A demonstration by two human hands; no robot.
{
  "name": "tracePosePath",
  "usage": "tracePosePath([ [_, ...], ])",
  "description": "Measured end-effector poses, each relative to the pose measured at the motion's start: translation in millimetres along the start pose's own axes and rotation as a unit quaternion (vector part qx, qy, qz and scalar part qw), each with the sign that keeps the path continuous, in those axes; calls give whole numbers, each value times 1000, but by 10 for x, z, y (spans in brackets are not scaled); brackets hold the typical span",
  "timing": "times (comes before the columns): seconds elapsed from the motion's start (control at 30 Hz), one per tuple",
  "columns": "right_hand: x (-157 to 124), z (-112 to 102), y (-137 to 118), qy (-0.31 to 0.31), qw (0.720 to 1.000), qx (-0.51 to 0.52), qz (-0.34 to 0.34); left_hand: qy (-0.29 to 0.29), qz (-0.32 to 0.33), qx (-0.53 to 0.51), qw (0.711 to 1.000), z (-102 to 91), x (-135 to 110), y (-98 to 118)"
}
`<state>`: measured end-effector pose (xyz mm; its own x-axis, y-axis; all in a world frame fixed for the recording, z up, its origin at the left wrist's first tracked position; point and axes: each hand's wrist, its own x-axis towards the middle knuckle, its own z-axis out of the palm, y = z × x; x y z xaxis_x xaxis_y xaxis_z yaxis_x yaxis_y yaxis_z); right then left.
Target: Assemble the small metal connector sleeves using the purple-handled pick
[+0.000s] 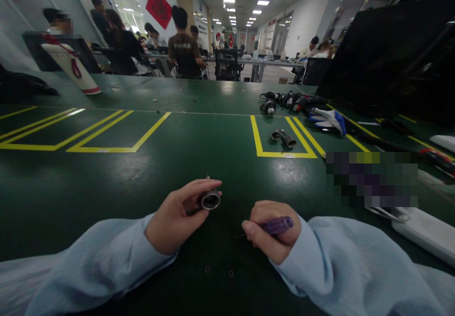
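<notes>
My left hand (176, 216) grips a small dark metal cylinder (210, 199) with its open end facing me, held just above the green table (199, 150). My right hand (273, 235) is closed round a purple-handled screwdriver (277, 224), its thin shaft pointing left towards the cylinder. Both hands rest near the table's front edge, a short gap between them. Light blue sleeves cover both forearms.
Two similar metal parts (283, 137) lie inside a yellow-taped box. Several more parts (284, 101) and a white-and-blue glove (329, 119) lie at the back right beside a black case (387, 55). A white cup (73, 67) stands back left. People sit at desks beyond.
</notes>
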<state>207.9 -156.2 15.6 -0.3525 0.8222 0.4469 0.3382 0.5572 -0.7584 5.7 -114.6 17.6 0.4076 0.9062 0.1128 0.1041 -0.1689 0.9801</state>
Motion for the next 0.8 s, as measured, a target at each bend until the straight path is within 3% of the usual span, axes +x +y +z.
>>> tracePosePath([
  [0.1, -10, 25, -3, -7, 996, -23, -81, -1, -65, -77, 995, 8, -16, 83],
  [0.27, -26, 38, -9, -33, 991, -13, -129, 31, -127, -129, 983, 23, -35, 141],
  [0.5, 1, 10, -29, 25, 976, -17, -216, 31, -138, -144, 979, 35, -41, 145],
  [0.8, 115, 54, -41, 32, 969, -87, -229, 33, -145, -119, 982, 91, -37, 205],
])
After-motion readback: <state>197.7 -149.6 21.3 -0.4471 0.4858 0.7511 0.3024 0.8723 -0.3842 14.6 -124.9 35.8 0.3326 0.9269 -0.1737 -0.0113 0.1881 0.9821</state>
